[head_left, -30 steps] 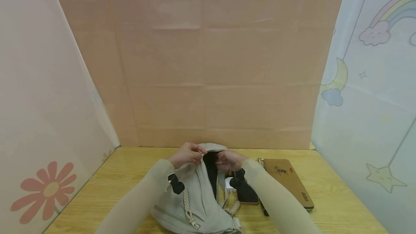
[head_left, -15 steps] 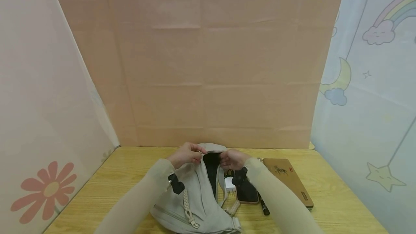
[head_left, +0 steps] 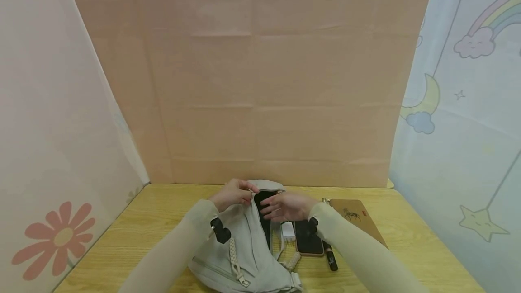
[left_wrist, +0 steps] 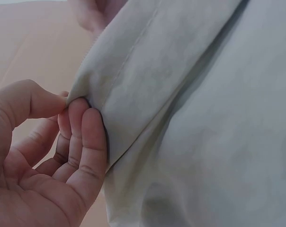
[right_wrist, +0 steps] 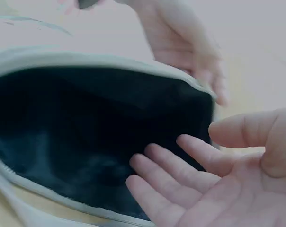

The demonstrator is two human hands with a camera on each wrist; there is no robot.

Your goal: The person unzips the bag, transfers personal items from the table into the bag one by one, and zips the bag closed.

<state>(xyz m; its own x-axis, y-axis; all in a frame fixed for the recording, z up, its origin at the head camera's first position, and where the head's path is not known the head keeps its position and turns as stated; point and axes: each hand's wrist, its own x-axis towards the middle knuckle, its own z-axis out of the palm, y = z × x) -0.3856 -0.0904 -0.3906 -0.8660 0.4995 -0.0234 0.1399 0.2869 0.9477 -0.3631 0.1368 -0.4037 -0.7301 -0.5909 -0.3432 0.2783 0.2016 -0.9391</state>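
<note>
A pale grey bag (head_left: 240, 248) lies on the table, its zipped mouth spread wide to show a dark lining (right_wrist: 86, 132). My left hand (head_left: 234, 194) pinches the edge of the opening between thumb and fingers; in the left wrist view the hand (left_wrist: 53, 156) has the fabric folded at its fingertips. My right hand (head_left: 286, 206) is over the mouth of the bag with fingers loosely extended. In the right wrist view, that hand (right_wrist: 214, 175) shows its palm and holds nothing.
Right of the bag lie a white charger plug (head_left: 287, 231), a dark phone (head_left: 309, 239), a black pen-like stick (head_left: 331, 260) and a brown notebook (head_left: 358, 216), partly behind the right sleeve. A tan sheet (head_left: 260, 80) stands behind the table.
My right hand has let go of the opening's right edge, and its fingers have spread over the bag's mouth. My left hand stays at the same edge.
</note>
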